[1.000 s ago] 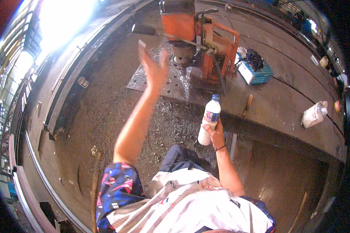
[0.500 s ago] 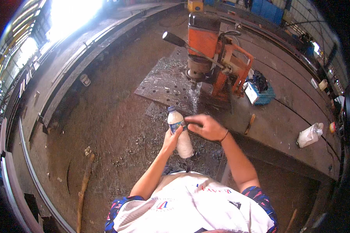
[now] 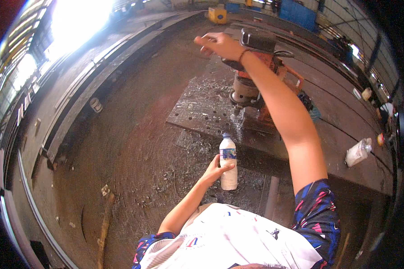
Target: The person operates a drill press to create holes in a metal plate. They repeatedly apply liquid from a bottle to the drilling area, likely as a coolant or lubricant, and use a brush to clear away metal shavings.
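My left hand [image 3: 214, 172] is closed around a clear plastic bottle [image 3: 229, 179] of whitish liquid, with a blue cap and label. It is held upright in front of my body. My right arm reaches far forward, and my right hand [image 3: 220, 46] is raised beside the black top of an orange drilling machine [image 3: 245, 92]. Its fingers point left, loosely apart and slightly blurred, with nothing seen in them. I cannot tell whether it touches the machine's lever, which is mostly hidden. Below the drill lies a dark steel plate [image 3: 197, 105] with several holes and scattered metal shavings.
A white plastic jug [image 3: 358, 152] lies on the dark work surface to the right. Part of the blue box behind the drill is covered by my arm. A wooden stick [image 3: 105, 224] lies on the floor at left, and a yellow block [image 3: 217, 15] stands far back.
My right hand has left the bottle and swung up and forward to the top of the drill. The bottle, still in my left hand, shows slightly farther right and lower in the picture.
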Demonstrator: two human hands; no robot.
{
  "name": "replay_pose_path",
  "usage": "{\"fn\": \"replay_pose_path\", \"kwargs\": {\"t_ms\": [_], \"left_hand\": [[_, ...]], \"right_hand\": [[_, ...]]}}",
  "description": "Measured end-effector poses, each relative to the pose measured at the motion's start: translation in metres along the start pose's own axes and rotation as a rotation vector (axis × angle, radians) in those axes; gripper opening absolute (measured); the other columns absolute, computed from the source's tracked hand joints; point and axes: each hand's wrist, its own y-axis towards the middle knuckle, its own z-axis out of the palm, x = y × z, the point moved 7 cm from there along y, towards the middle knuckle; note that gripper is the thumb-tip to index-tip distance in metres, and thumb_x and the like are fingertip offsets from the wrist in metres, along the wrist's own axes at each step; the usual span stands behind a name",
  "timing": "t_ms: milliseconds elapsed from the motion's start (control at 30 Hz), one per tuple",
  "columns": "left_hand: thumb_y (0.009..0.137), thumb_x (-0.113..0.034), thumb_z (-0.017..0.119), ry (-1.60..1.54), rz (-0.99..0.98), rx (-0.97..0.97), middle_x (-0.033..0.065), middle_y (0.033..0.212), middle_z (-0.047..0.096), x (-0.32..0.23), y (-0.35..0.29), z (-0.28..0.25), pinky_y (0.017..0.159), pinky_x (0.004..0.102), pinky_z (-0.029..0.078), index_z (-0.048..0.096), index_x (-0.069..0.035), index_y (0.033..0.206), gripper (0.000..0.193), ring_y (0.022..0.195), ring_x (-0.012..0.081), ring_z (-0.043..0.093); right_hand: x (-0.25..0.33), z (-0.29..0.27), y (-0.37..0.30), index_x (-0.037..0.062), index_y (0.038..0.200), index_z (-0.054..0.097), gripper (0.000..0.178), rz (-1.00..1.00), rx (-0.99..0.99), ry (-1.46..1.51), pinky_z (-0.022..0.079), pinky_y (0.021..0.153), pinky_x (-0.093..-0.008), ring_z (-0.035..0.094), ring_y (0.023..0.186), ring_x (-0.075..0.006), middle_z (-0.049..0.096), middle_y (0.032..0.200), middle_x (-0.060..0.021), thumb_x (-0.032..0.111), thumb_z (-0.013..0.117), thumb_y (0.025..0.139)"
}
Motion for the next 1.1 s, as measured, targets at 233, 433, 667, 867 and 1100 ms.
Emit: {"fn": "replay_pose_path", "kwargs": {"t_ms": [233, 433, 667, 867, 1100], "left_hand": [[0.088, -0.033, 0.070, -0.550, -0.313, 0.160, 0.0105, 0.107, 0.062, 0.024, 0.007, -0.003, 0.075, 0.0403, 0.057, 0.042, -0.015, 0.130, 0.054, 0.093, 0.0223, 0.065], [0.085, -0.029, 0.072, -0.559, -0.407, 0.171, 0.0102, 0.099, 0.061, 0.041, 0.009, 0.004, 0.068, 0.0428, 0.058, 0.042, -0.013, 0.125, 0.053, 0.085, 0.0252, 0.066], [0.086, -0.033, 0.071, -0.562, -0.477, 0.169, 0.0094, 0.097, 0.063, 0.059, 0.006, 0.006, 0.068, 0.0424, 0.058, 0.046, -0.010, 0.125, 0.052, 0.082, 0.0238, 0.067], [0.087, -0.035, 0.069, -0.543, -0.500, 0.169, 0.0087, 0.098, 0.064, 0.060, 0.002, 0.004, 0.068, 0.0418, 0.058, 0.046, -0.012, 0.126, 0.051, 0.080, 0.0229, 0.066], [0.088, -0.033, 0.068, -0.573, -0.486, 0.179, 0.0109, 0.098, 0.063, 0.065, 0.001, 0.006, 0.067, 0.0429, 0.058, 0.041, -0.011, 0.127, 0.052, 0.083, 0.0257, 0.067]], "right_hand": [[-0.005, 0.031, 0.004, 0.0087, 0.119, 0.063, 0.053, 0.098, 0.229, 0.004, 0.055, 0.068, -0.0292, 0.065, 0.083, -0.0146, 0.068, 0.096, -0.0062, 0.048, 0.067, 0.084], [-0.024, 0.035, -0.003, 0.0060, 0.107, 0.068, 0.049, 0.103, 0.155, -0.316, 0.057, 0.067, -0.0314, 0.069, 0.073, -0.0169, 0.070, 0.081, -0.0090, 0.049, 0.066, 0.085], [-0.014, 0.038, -0.009, 0.0056, 0.113, 0.066, 0.049, 0.283, 0.240, -0.370, 0.053, 0.064, -0.0317, 0.066, 0.074, -0.0153, 0.067, 0.071, -0.0078, 0.048, 0.061, 0.089], [0.005, 0.032, -0.015, 0.0036, 0.107, 0.067, 0.041, 0.294, 0.199, -0.218, 0.052, 0.061, -0.0313, 0.066, 0.061, -0.0157, 0.068, 0.068, -0.0089, 0.040, 0.063, 0.089], [-0.005, 0.031, -0.010, 0.0044, 0.107, 0.068, 0.040, 0.247, 0.163, -0.236, 0.052, 0.062, -0.0323, 0.066, 0.064, -0.0158, 0.069, 0.072, -0.0087, 0.040, 0.064, 0.088]]}}
